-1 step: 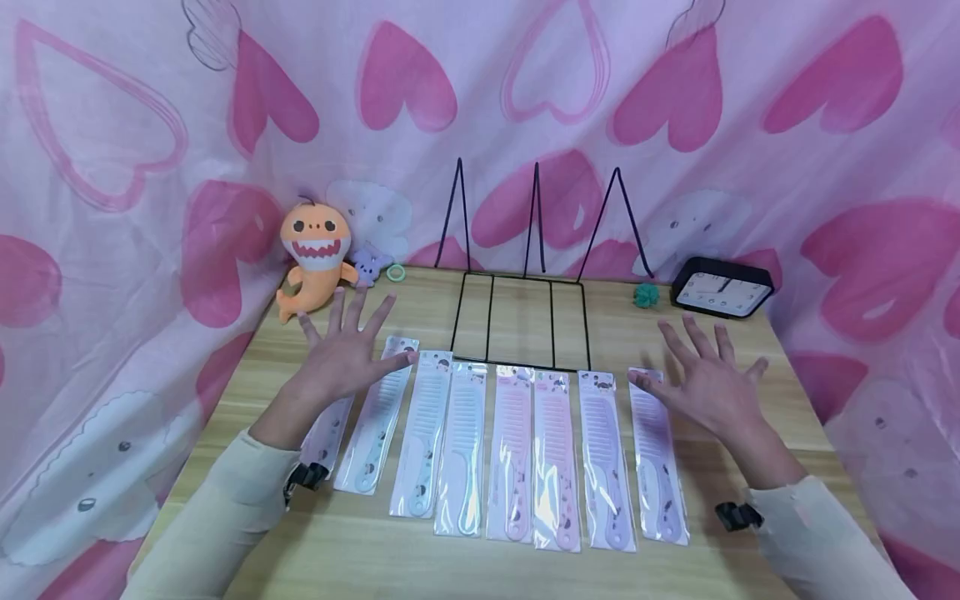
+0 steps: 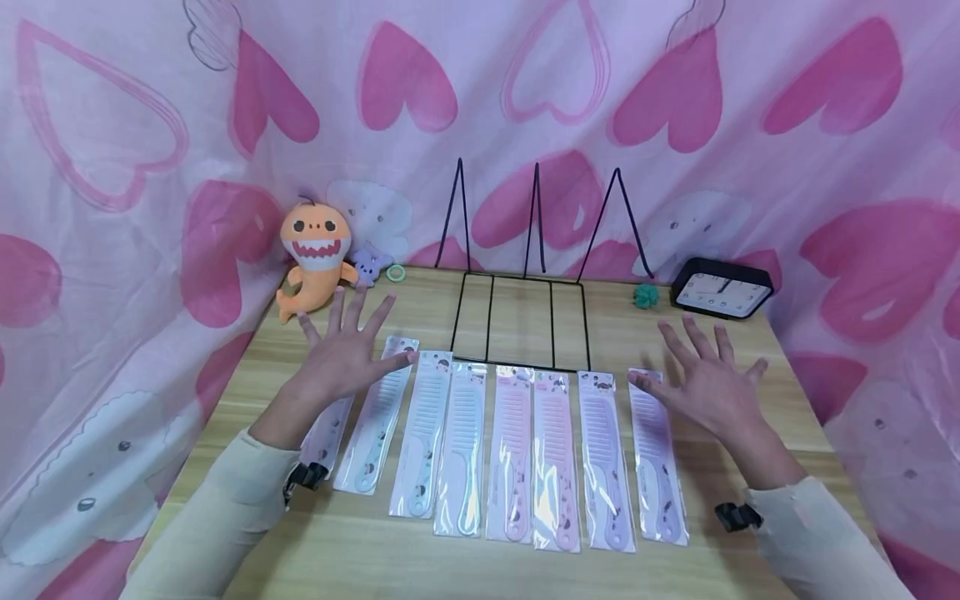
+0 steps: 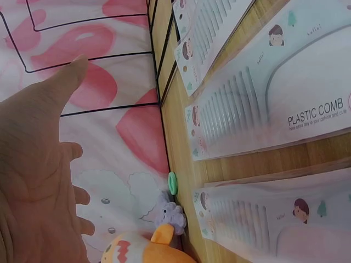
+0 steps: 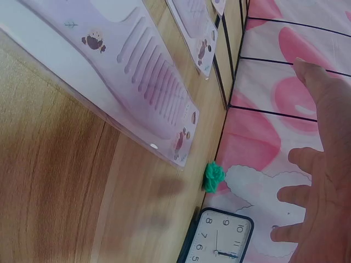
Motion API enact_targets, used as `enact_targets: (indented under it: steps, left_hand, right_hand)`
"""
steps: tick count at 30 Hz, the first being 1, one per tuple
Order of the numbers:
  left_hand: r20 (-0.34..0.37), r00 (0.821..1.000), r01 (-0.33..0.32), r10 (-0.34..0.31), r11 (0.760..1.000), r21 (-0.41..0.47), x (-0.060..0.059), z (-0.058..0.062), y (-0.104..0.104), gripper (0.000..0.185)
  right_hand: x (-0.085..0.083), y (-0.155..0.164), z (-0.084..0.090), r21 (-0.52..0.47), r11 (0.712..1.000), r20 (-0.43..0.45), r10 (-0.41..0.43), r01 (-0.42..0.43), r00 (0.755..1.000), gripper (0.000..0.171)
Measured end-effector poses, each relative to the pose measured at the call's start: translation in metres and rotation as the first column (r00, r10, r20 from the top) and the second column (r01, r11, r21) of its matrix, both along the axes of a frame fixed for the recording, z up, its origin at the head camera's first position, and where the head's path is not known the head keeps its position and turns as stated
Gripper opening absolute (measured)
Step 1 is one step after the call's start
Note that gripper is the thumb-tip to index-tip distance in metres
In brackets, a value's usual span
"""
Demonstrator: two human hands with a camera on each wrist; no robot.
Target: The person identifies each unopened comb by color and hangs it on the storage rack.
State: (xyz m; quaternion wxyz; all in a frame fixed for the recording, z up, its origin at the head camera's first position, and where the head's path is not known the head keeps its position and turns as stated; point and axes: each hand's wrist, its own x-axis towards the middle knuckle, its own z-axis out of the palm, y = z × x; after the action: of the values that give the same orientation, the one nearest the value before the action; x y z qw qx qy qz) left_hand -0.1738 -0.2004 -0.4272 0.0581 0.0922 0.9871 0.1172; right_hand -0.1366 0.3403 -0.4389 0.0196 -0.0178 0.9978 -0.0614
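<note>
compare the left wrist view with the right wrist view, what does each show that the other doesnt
Only the left wrist view shows the orange plush shark toy, the small purple plush, the green hair ring, the packaged pale blue plastic comb and the open left hand.

Only the right wrist view shows the black-framed white clock, the green knitted ball, the packaged lilac plastic comb and the open right hand.

Both show the black wire rack, the light wooden table and the pink heart curtain.

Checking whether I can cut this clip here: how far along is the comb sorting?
Done: packaged combs lie in a row on the table before the wire rack. In hand: nothing; the left hand and right hand hover with fingers spread. Left: the rack holds no combs.
</note>
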Motion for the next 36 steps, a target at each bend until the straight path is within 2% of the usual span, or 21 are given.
enact_targets:
  steps: [5,8,11,14,17,23,26,28,33,36]
  left_hand:
    - [-0.002,1.000,0.016,-0.016,1.000,0.009,0.000,0.003,0.000,0.108]
    - [0.003,0.998,0.057,-0.057,0.997,0.052,-0.007,-0.003,0.000,0.107]
    - [0.023,0.991,0.127,-0.131,0.983,0.136,-0.022,-0.013,0.002,0.102]
    - [0.046,0.975,0.204,-0.217,0.959,0.197,-0.041,-0.024,0.008,0.098]
    - [0.072,0.958,0.257,-0.276,0.945,0.203,-0.060,-0.035,0.017,0.095]
    - [0.159,0.926,0.311,-0.344,0.929,0.200,-0.089,-0.049,0.041,0.087]
    - [0.199,0.911,0.321,-0.360,0.925,0.202,-0.101,-0.055,0.052,0.086]
    - [0.224,0.906,0.316,-0.359,0.926,0.204,-0.110,-0.063,0.056,0.088]
    - [0.284,0.900,0.282,-0.331,0.938,0.199,-0.127,-0.084,0.058,0.090]
    - [0.294,0.898,0.283,-0.328,0.941,0.186,-0.132,-0.092,0.057,0.090]
  right_hand:
    - [0.001,0.000,0.002,-0.004,1.000,-0.006,0.006,-0.006,1.000,0.110]
    - [0.002,0.000,-0.001,-0.006,1.000,0.004,0.014,-0.014,1.000,0.111]
    - [0.001,0.000,-0.004,-0.016,1.000,0.022,0.021,-0.021,1.000,0.112]
    - [0.000,0.001,-0.005,-0.037,0.999,0.050,0.027,-0.025,0.998,0.112]
    - [-0.001,0.003,-0.007,-0.054,0.998,0.084,0.035,-0.030,0.996,0.113]
    - [-0.001,0.009,-0.014,-0.079,0.996,0.138,0.057,-0.047,0.989,0.113]
    - [-0.001,0.014,-0.019,-0.097,0.994,0.168,0.073,-0.057,0.983,0.110]
    - [-0.002,0.017,-0.023,-0.114,0.992,0.183,0.082,-0.062,0.980,0.106]
    - [-0.004,0.026,-0.032,-0.153,0.986,0.218,0.095,-0.062,0.971,0.091]
    - [-0.006,0.030,-0.037,-0.171,0.984,0.232,0.094,-0.054,0.968,0.086]
